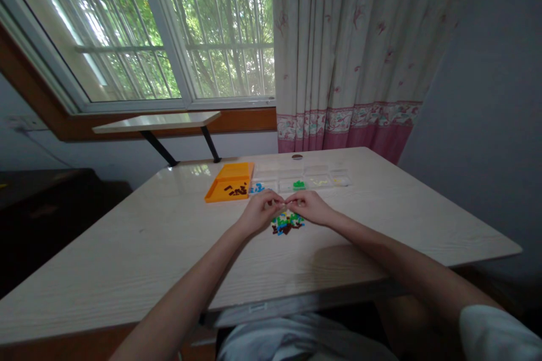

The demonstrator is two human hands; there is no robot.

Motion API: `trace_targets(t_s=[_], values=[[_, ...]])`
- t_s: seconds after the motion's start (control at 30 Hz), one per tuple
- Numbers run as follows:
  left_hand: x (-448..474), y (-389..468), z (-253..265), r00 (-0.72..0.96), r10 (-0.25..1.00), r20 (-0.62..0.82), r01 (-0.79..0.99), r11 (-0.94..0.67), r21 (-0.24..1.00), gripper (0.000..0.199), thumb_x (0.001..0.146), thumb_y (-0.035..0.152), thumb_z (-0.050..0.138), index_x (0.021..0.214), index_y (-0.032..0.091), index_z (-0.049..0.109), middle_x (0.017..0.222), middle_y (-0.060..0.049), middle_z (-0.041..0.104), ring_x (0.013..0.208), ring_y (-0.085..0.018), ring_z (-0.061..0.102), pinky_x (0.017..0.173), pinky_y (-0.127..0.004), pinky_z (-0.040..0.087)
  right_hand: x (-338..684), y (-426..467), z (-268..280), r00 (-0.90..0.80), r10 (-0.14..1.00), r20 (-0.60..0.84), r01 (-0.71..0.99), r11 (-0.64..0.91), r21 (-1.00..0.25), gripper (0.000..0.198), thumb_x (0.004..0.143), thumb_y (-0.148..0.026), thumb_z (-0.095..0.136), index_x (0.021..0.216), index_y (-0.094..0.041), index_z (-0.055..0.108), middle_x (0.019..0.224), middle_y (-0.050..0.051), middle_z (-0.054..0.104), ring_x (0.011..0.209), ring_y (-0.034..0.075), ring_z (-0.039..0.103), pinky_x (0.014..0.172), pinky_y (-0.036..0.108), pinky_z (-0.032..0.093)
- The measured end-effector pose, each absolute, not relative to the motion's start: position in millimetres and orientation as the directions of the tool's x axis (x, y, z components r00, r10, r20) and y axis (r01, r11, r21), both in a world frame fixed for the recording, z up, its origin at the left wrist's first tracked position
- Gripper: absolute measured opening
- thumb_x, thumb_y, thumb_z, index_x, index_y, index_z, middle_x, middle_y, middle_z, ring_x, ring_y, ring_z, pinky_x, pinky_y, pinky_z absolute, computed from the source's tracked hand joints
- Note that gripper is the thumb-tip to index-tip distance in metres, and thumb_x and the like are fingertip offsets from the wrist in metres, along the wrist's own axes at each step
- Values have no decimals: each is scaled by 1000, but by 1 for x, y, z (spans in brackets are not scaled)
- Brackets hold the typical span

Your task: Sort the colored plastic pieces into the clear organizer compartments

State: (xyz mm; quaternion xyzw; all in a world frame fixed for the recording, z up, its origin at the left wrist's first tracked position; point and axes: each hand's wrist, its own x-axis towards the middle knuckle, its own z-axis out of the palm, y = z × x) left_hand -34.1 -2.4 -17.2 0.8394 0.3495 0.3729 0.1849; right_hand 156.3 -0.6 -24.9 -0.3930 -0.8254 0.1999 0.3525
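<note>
My left hand (263, 210) and my right hand (310, 207) meet fingertip to fingertip just above a pile of small building bricks (287, 224). Both are closed in a pinch; whatever lies between the fingertips is too small to make out, though a pale speck shows there. The pile mixes green, blue, brown and yellow pieces. Beyond my left hand, brown pieces (237, 189) lie in an open orange box (212, 194). Blue pieces (257, 187) sit in a clear compartment beside it. Green pieces (298, 185) and pale yellow pieces (319, 182) occupy other clear compartments behind my right hand.
The pale wooden table (169, 248) carries a small raised shelf (158, 121) on black legs at its back left. A round dark disc (297, 157) is at the rear edge. Behind are a barred window (228, 28) and a curtain (339, 67).
</note>
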Motion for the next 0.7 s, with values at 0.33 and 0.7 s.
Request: trace_targets(t_s=[0.33, 0.7], values=[[-32, -5, -16, 471, 736, 487, 429, -673, 603, 17, 77, 30, 58, 80, 15, 66, 78, -5, 60, 74, -13, 52, 68, -24, 41, 156, -1, -28, -420, 782, 460, 433, 618, -656, 18, 73, -29, 60, 82, -15, 67, 65, -1, 58, 52, 7, 44, 47, 17, 32], [-33, -4, -15, 462, 730, 504, 500, -684, 531, 13, 75, 26, 58, 74, 14, 64, 73, -3, 57, 68, -12, 50, 62, -23, 38, 158, -5, -26, -443, 668, 598, 558, 727, -400, 15, 78, -29, 57, 85, -18, 64, 73, 2, 60, 68, 12, 53, 62, 22, 39]])
